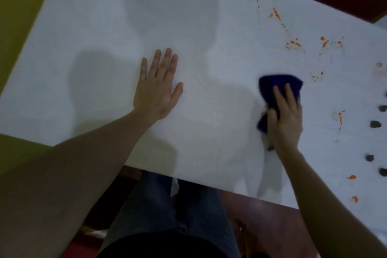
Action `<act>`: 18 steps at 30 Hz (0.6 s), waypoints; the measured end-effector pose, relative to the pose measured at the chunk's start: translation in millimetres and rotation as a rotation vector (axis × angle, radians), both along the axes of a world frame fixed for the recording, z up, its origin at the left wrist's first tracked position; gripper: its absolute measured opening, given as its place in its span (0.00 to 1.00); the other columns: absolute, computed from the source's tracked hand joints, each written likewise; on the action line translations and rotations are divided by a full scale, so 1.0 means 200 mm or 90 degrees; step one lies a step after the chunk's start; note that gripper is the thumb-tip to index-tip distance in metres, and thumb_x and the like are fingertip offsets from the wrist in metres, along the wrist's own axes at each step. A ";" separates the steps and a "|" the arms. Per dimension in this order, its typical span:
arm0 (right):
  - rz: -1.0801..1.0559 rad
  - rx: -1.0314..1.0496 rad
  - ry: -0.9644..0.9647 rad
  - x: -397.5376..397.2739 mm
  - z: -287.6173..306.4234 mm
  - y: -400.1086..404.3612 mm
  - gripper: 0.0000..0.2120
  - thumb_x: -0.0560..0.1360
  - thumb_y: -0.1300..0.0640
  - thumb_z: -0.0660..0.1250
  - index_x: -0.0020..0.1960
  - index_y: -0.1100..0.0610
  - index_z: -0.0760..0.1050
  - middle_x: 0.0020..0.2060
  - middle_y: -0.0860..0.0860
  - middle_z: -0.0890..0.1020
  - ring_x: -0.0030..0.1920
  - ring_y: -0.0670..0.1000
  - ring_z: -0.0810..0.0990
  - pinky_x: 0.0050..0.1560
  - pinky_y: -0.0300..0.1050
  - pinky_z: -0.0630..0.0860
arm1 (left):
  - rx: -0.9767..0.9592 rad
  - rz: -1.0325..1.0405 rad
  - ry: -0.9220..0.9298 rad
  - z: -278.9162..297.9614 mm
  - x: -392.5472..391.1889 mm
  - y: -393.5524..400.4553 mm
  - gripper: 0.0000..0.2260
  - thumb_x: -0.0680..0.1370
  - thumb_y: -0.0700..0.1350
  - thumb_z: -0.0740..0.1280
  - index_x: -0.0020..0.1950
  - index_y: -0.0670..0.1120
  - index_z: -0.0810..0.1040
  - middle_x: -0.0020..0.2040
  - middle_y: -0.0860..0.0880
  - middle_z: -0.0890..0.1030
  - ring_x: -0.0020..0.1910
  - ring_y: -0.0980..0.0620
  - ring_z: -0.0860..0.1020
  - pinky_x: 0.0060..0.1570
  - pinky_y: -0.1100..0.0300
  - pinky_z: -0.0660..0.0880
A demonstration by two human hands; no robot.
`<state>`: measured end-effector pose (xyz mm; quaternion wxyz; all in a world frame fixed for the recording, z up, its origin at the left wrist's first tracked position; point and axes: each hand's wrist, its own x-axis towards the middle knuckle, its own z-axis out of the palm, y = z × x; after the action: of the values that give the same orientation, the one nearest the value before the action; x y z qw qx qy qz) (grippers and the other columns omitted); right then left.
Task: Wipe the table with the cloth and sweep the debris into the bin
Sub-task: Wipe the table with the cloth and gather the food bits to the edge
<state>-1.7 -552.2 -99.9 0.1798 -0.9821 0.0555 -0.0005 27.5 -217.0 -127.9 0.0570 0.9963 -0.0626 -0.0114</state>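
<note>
Desk-wiping, stains and debris outstanding.
Right hand [284, 115] is gripping the bunched purple cloth [278, 88] on the white desk [104, 27], near the orange stains [293, 44]; left hand [158, 86] is lying flat, fingers spread, apparently bracing. Dark pebbles [374, 124] are running off the right edge; the bin is not showing.

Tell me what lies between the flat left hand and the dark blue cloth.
Head view: only bare white table between the left hand and the dark blue cloth.
</note>
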 end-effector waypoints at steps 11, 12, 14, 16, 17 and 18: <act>0.238 0.020 -0.023 -0.06 -0.04 0.63 0.24 0.79 0.55 0.59 0.75 0.50 0.65 0.77 0.49 0.61 0.78 0.58 0.55 0.75 0.51 0.55 | 0.003 -0.001 0.010 0.00 -0.01 0.01 0.31 0.82 0.57 0.46 0.81 0.43 0.48 0.82 0.44 0.50 0.80 0.43 0.49 0.77 0.41 0.48; 0.247 0.017 -0.019 -0.16 -0.03 0.59 0.24 0.79 0.54 0.59 0.76 0.49 0.65 0.77 0.48 0.60 0.78 0.57 0.54 0.75 0.50 0.56 | 0.003 -0.002 0.012 0.00 -0.01 0.01 0.31 0.82 0.57 0.46 0.81 0.43 0.48 0.82 0.44 0.50 0.80 0.43 0.48 0.77 0.41 0.48; 0.240 -0.004 -0.019 -0.31 -0.03 0.44 0.25 0.78 0.54 0.59 0.75 0.49 0.65 0.76 0.48 0.60 0.78 0.56 0.55 0.74 0.51 0.59 | 0.004 0.000 0.014 0.00 -0.01 0.01 0.31 0.82 0.57 0.46 0.81 0.43 0.48 0.82 0.44 0.50 0.80 0.43 0.49 0.77 0.40 0.49; 0.198 -0.033 -0.018 -0.36 -0.03 0.25 0.26 0.76 0.53 0.58 0.75 0.50 0.66 0.76 0.50 0.62 0.77 0.57 0.57 0.72 0.53 0.63 | 0.003 0.003 0.015 0.00 -0.01 0.00 0.30 0.82 0.56 0.47 0.81 0.43 0.49 0.82 0.44 0.50 0.80 0.43 0.49 0.77 0.40 0.49; 0.158 -0.037 -0.013 -0.35 -0.03 0.17 0.27 0.75 0.53 0.57 0.75 0.51 0.66 0.76 0.52 0.62 0.76 0.59 0.58 0.71 0.55 0.64 | 0.004 0.004 0.017 0.00 -0.01 0.00 0.30 0.82 0.56 0.47 0.81 0.43 0.49 0.82 0.44 0.50 0.80 0.43 0.49 0.77 0.40 0.49; 0.106 -0.033 -0.007 -0.31 -0.02 0.10 0.28 0.75 0.53 0.56 0.75 0.52 0.66 0.76 0.53 0.62 0.76 0.61 0.59 0.71 0.58 0.64 | 0.005 0.004 0.019 0.00 0.00 0.00 0.30 0.82 0.56 0.47 0.81 0.43 0.49 0.82 0.44 0.50 0.80 0.43 0.49 0.77 0.40 0.49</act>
<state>-63.6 -531.3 -104.1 0.1537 -0.9877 -0.0274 0.0074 26.6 -217.0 -127.6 0.0538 0.9965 -0.0583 -0.0265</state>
